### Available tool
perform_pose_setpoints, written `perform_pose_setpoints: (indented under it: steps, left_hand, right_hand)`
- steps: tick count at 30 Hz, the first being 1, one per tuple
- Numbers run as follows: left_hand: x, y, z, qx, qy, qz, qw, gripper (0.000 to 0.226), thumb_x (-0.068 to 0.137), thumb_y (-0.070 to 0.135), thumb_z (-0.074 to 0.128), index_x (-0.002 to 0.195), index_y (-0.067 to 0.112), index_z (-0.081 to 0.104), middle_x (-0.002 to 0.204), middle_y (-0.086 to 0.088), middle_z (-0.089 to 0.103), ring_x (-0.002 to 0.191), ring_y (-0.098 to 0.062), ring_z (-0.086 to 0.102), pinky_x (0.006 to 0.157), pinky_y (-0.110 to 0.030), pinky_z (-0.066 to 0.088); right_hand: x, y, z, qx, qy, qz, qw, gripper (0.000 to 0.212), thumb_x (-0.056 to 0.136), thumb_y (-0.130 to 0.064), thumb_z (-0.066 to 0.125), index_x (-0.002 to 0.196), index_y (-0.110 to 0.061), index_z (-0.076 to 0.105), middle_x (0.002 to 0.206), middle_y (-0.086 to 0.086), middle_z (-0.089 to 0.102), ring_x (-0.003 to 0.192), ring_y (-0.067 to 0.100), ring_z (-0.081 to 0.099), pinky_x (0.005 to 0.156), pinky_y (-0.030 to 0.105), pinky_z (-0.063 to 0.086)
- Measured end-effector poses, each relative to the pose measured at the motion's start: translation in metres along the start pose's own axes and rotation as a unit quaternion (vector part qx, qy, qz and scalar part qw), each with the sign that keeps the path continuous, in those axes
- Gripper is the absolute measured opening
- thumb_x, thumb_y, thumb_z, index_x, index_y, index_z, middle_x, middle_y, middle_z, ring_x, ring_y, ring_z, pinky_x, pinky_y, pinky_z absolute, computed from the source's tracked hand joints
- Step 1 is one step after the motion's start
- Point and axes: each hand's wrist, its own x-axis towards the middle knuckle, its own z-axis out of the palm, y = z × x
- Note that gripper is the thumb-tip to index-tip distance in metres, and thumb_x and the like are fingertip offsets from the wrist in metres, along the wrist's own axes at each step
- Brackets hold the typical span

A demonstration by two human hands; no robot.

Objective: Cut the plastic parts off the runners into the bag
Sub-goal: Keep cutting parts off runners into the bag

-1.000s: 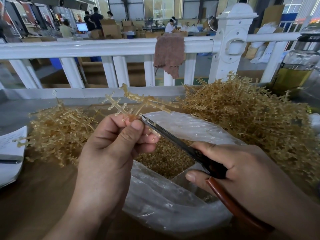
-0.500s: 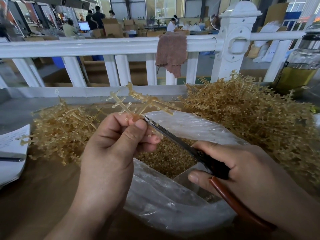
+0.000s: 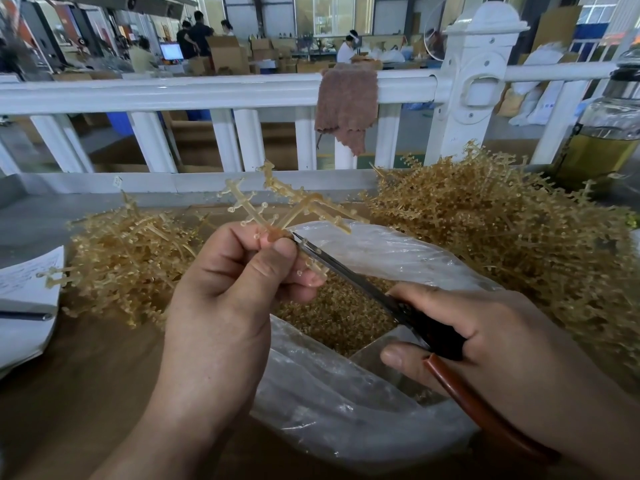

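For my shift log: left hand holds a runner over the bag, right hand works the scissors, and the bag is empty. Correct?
Not empty: the head view shows the bag holding a heap of cut parts. The left hand does hold a runner over it, and the right hand works the scissors.

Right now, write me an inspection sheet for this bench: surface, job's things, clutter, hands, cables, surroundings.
Surface: brown wooden tabletop, partly covered.
Job's things: amber branched plastic runner over the clear plastic bag, which holds cut amber parts; heaps of runners left and right of it.
Clutter: white printed papers at left; glass jar of yellow liquid far right.
Hands: left hand pinches the runner; right hand grips black scissors with a brown handle, tips at the runner.
Cables: nothing seen.
Surroundings: white railing with a brown cloth draped over it; boxes and people beyond.
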Motion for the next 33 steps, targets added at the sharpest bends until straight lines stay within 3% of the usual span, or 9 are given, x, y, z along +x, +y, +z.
perform_pose_setpoints:
  steps: [8, 12, 19, 29, 33]
  left_hand:
    - [-0.0013, -0.0017, 0.0015, -0.019, 0.005, -0.008, 1.0, 0.018, 0.091, 0.017, 0.067, 0.078, 0.03, 0.067, 0.076, 0.002, 0.069, 0.071, -0.02, 0.071, 0.067, -0.028, 0.057]
    - [-0.0015, -0.0024, 0.003, -0.056, 0.005, -0.026, 0.998, 0.006, 0.088, 0.02, 0.066, 0.082, 0.022, 0.065, 0.076, -0.002, 0.07, 0.071, -0.019, 0.071, 0.067, -0.028, 0.058]
    - [-0.002, -0.0025, 0.0049, -0.095, 0.005, -0.049, 0.994, 0.005, 0.086, 0.02, 0.065, 0.082, 0.019, 0.067, 0.078, -0.004, 0.071, 0.074, -0.018, 0.072, 0.069, -0.026, 0.059]
    - [-0.0017, -0.002, 0.0051, -0.094, 0.01, -0.054, 0.994, 0.01, 0.088, 0.017, 0.064, 0.08, 0.021, 0.068, 0.076, -0.005, 0.07, 0.074, -0.02, 0.073, 0.069, -0.027, 0.059]
    - [-0.0012, -0.0013, 0.0054, -0.089, 0.008, -0.052, 0.995, 0.01, 0.087, 0.016, 0.064, 0.079, 0.021, 0.067, 0.074, -0.004, 0.069, 0.072, -0.019, 0.072, 0.068, -0.028, 0.059]
  right_hand:
    - [-0.0007, -0.0014, -0.0018, 0.002, 0.001, -0.008, 1.0, 0.055, 0.072, -0.077, 0.047, 0.114, -0.043, 0.055, 0.076, -0.019, 0.06, 0.063, -0.001, 0.059, 0.052, 0.014, 0.042]
    - [-0.0014, -0.0012, -0.0013, 0.016, 0.015, -0.015, 1.0, 0.052, 0.073, -0.077, 0.049, 0.116, -0.047, 0.049, 0.076, -0.018, 0.06, 0.061, -0.001, 0.059, 0.047, 0.013, 0.039]
    - [-0.0018, -0.002, 0.0009, 0.022, 0.015, -0.013, 1.0, 0.051, 0.072, -0.078, 0.046, 0.116, -0.053, 0.044, 0.079, -0.023, 0.061, 0.063, -0.004, 0.06, 0.049, 0.01, 0.04]
    - [-0.002, -0.0026, 0.0002, 0.017, 0.024, -0.013, 0.999, 0.057, 0.072, -0.076, 0.048, 0.121, -0.047, 0.049, 0.079, -0.022, 0.06, 0.063, -0.005, 0.059, 0.051, 0.01, 0.04]
    - [-0.0018, 0.0002, 0.0013, 0.008, 0.031, -0.017, 0.999, 0.056, 0.072, -0.077, 0.047, 0.12, -0.048, 0.047, 0.084, -0.019, 0.062, 0.066, -0.002, 0.06, 0.058, 0.018, 0.046]
